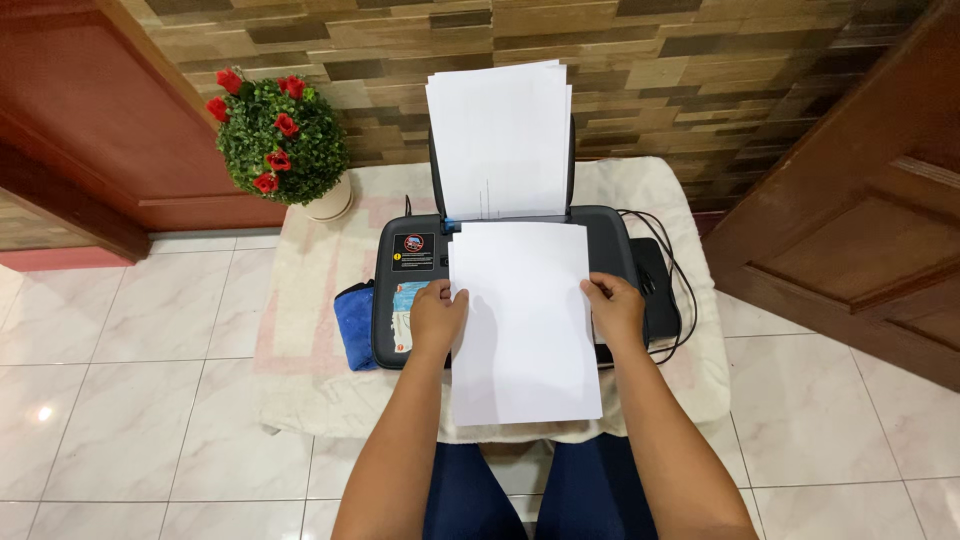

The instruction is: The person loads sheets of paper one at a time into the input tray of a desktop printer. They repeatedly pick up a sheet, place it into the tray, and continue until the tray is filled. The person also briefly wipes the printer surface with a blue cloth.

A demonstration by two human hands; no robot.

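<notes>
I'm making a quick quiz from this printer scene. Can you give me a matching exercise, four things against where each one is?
Things:
1. paper sheet
2. paper stack
3. potted plant
4. blue cloth

Places:
A. standing upright in the rear tray of the printer
B. wedged beside the printer's left edge
C. held by the left hand and right hand over the printer
D. on the table's far left corner

Pairs: 1-C, 2-A, 3-D, 4-B
</notes>
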